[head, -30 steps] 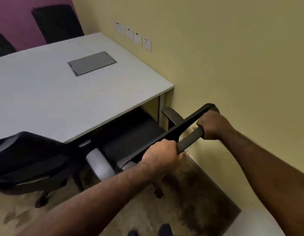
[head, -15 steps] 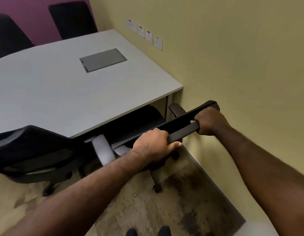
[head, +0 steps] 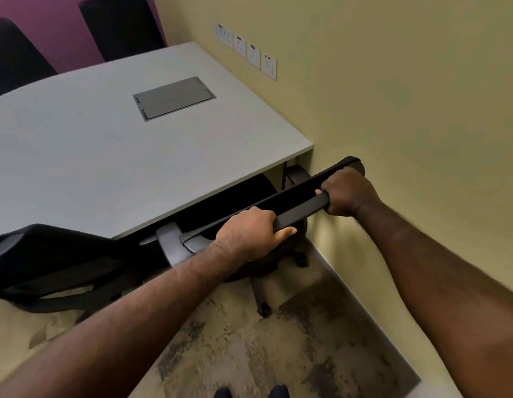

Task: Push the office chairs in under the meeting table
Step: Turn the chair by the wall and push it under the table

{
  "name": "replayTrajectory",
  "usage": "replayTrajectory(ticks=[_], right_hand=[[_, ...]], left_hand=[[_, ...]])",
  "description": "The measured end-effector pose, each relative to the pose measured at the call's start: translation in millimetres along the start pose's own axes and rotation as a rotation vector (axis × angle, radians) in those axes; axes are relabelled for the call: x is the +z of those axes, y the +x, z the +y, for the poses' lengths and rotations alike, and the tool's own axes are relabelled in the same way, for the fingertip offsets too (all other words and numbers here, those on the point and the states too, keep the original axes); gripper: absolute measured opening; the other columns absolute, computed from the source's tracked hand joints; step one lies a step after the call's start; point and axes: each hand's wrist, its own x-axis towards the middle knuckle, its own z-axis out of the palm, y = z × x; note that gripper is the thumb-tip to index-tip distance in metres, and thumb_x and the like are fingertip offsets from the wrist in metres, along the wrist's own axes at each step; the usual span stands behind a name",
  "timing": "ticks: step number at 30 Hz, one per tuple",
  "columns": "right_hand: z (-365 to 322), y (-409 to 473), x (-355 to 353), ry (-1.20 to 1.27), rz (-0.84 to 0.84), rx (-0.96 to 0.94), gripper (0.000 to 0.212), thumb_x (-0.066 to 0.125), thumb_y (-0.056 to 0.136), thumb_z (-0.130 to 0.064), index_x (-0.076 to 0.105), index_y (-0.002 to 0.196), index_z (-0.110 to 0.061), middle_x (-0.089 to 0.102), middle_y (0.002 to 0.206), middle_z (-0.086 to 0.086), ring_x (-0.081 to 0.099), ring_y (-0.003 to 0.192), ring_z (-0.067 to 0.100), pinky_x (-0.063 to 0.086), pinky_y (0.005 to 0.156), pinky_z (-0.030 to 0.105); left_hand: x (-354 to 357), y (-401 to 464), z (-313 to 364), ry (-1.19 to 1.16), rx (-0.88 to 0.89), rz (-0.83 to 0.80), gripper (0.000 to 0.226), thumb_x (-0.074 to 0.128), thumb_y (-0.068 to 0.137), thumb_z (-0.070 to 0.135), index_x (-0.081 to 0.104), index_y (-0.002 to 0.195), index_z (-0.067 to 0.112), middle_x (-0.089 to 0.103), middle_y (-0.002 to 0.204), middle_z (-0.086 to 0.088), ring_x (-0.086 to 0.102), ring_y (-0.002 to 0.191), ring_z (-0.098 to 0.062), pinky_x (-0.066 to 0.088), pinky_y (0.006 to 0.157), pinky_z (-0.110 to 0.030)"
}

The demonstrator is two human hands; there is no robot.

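Now chair (head: 301, 209) seems further under table (head: 106, 156); both hands (head: 251, 232) clamped on backrest.

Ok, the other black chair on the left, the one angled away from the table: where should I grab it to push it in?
Probably the top edge of the backrest of the second chair, from behind, both hands spread apart, just as the left hand and right hand hold the first chair. That edge is a long bar nearest you. It sits skewed to the table, so swing it square first.
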Motion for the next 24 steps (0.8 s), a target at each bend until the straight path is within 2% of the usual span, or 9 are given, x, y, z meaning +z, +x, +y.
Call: replayTrajectory(ticks=[9, 17, 24], right_hand=[[-4.9, 29.1, -3.6, -0.025, -0.04, -0.001, 0.013, 0.062, 0.075, -0.03, 0.066, 0.075, -0.017, 0.067, 0.075, 0.003, 0.062, 0.075, 0.029, 0.036, 0.072, 0.033], [-16.4, 54.9, -6.5, -0.019, -0.028, -0.004, 0.012, 0.064, 0.073, -0.032, 0.065, 0.073, -0.02, 0.066, 0.071, 0.001, 0.062, 0.073, 0.026, 0.03, 0.07, 0.032], [-19.3, 47.4, -5.8, -0.038, -0.014, -0.014, 0.012, 0.064, 0.075, -0.031, 0.065, 0.073, -0.02, 0.065, 0.07, 0.001, 0.059, 0.07, 0.026, 0.025, 0.068, 0.031]], left_hand=[[-10.7, 16.2, -18.8, 0.026, -0.004, 0.004, 0.049, 0.041, 0.086, 0.076, 0.041, 0.068, 0.031, 0.052, 0.066, 0.008, 0.048, 0.057, -0.006, 0.03, 0.047, -0.025], [-19.0, 29.9, -51.7, 0.017, 0.03, -0.002, 0.049, 0.041, 0.087, 0.074, 0.039, 0.066, 0.03, 0.048, 0.061, 0.008, 0.045, 0.052, -0.006, 0.025, 0.046, -0.026], [-14.3, 22.1, -50.6, 0.017, 0.025, 0.009, 0.052, 0.041, 0.087, 0.074, 0.038, 0.063, 0.028, 0.048, 0.06, 0.009, 0.044, 0.052, -0.006, 0.023, 0.044, -0.027]])
